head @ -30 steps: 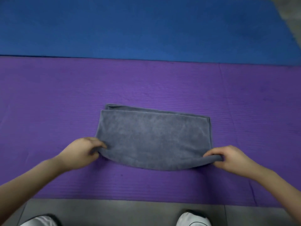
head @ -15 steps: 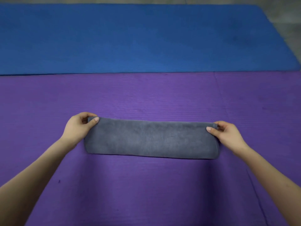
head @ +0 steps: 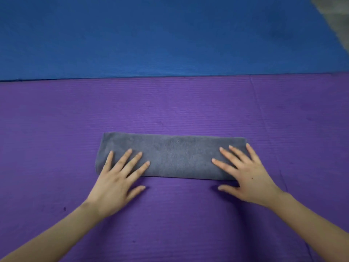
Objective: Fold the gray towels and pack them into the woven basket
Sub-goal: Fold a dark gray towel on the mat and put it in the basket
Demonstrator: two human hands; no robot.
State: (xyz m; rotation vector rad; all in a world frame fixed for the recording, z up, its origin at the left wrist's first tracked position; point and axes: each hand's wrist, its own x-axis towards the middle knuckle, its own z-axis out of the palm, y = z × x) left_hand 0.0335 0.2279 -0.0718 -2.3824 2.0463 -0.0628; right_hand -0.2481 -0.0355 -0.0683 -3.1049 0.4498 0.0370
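1. My left hand (head: 115,183) lay flat and spread wide, gripping nothing. Its four fingers pressed on the left end of the gray towel (head: 175,157), while the thumb and the heel of the palm rested on the purple mat (head: 56,120) just in front of the towel's near edge.
2. The gray towel was folded into a long narrow strip. It lay flat on the purple mat with its length running left to right and one end under each of my hands.
3. My right hand (head: 247,178) was flat too, fingers straight and fanned, holding nothing. The fingers lay on the towel's right end, the little finger along its right edge, and the thumb rested on the mat in front.
4. Beyond the purple mat lay a blue mat (head: 151,35), the two edges meeting. In the far upper right corner a blurred patch of gray floor (head: 336,19) showed.
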